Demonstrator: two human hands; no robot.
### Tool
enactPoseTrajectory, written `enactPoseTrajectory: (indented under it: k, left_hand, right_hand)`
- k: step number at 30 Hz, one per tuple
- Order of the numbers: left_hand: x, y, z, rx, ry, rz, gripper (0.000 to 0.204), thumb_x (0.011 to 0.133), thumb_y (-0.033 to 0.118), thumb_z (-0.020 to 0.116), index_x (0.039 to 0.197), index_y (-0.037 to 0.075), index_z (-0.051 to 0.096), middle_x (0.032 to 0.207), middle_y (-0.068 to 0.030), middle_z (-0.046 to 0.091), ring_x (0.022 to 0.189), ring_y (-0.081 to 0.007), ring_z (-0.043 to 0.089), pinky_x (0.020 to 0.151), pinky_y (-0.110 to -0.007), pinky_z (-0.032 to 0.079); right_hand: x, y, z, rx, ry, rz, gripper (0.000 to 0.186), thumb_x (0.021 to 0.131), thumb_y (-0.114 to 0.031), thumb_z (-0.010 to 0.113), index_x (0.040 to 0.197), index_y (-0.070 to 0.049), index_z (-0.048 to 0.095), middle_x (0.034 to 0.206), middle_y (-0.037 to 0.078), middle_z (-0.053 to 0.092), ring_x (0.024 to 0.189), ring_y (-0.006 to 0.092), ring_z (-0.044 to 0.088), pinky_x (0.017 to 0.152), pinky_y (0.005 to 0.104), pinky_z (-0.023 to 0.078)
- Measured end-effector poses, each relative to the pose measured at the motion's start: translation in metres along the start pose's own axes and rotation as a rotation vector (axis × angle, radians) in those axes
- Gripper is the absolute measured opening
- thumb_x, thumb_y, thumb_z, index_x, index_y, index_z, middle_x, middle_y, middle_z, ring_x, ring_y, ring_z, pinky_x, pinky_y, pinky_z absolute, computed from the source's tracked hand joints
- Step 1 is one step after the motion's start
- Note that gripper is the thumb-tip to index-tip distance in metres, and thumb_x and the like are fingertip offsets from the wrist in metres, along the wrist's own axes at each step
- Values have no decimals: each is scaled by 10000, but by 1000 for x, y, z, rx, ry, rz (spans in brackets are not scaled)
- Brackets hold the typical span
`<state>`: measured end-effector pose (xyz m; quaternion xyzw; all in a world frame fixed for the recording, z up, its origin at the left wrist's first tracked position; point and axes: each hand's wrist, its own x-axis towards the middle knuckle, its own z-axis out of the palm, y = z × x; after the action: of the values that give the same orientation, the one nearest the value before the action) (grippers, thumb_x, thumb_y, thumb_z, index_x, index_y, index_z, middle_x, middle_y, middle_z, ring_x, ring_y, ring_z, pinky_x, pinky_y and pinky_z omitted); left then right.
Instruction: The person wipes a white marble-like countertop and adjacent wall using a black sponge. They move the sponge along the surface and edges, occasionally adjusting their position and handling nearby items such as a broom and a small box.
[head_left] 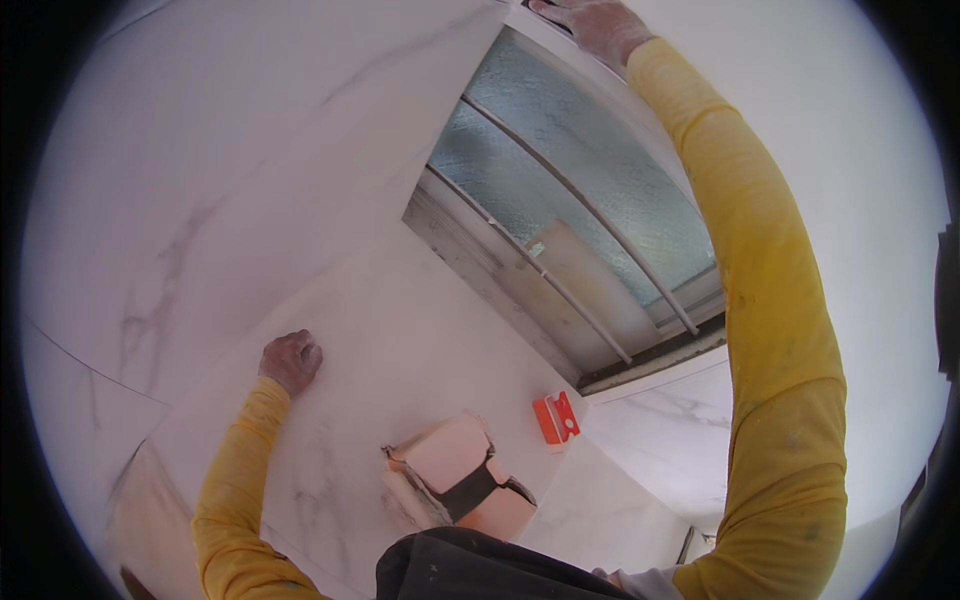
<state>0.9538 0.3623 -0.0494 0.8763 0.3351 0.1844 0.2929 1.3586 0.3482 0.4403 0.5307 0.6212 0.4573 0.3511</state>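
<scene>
My left hand (292,362), dusty, is closed against a white marble-veined tile surface (200,300); whether its curled fingers hold anything is hidden. My right hand (597,30) reaches to the top of the frame, at the white upper edge of a barred window (580,190); its fingers close on a small dark thing, too cut off to name. The window has frosted glass, two metal bars (570,210) and a pale panel (590,280) low behind them. Both my forearms are in yellow sleeves.
Broken pinkish tile pieces (440,460) with a dark gap between them lie below the window, beside a red plastic object (555,418) with holes. A marble-veined surface (660,420) meets the window's lower edge at the right. Dark cloth (465,570) crosses the bottom edge.
</scene>
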Motion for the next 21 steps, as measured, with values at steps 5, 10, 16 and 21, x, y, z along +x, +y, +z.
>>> enactPoseTrajectory:
  k: [5, 10, 16, 21]
  left_hand:
    - [5, -8, 10, 37, 21, 53, 189, 889, 228, 625, 907, 40, 610, 897, -166, 678, 859, -392, 647, 776, -469, 518]
    - [-1, -9, 4, 143, 18, -5, 224, 899, 276, 626, 946, 59, 597, 935, -129, 682, 892, -369, 660, 815, -457, 525]
    - [2, 20, 3, 189, -102, -81, 269, 916, 358, 605, 976, 96, 605, 1031, -93, 683, 974, -331, 660, 899, -453, 499]
    - [1, 25, -6, 239, -139, -117, 310, 941, 382, 572, 1024, 86, 606, 1048, -103, 684, 1011, -324, 655, 922, -434, 498]
  right_hand:
    - [-170, 11, 5, -5, 31, 48, 514, 961, -114, 486, 1468, -204, 490, 1579, -7, 392, 1497, 225, 276, 1255, 459, 183]
    - [-424, 11, -52, 3, -124, 63, 572, 874, -43, 548, 1437, -143, 524, 1525, 97, 447, 1450, 340, 353, 1217, 531, 265]
    - [-596, 10, -86, -16, -293, 123, 524, 885, -99, 566, 1407, -135, 542, 1501, 89, 466, 1430, 349, 372, 1194, 593, 271]
    - [-428, 10, -63, 72, -183, 144, 532, 897, -86, 544, 1423, -161, 534, 1519, 75, 453, 1459, 317, 337, 1216, 579, 229]
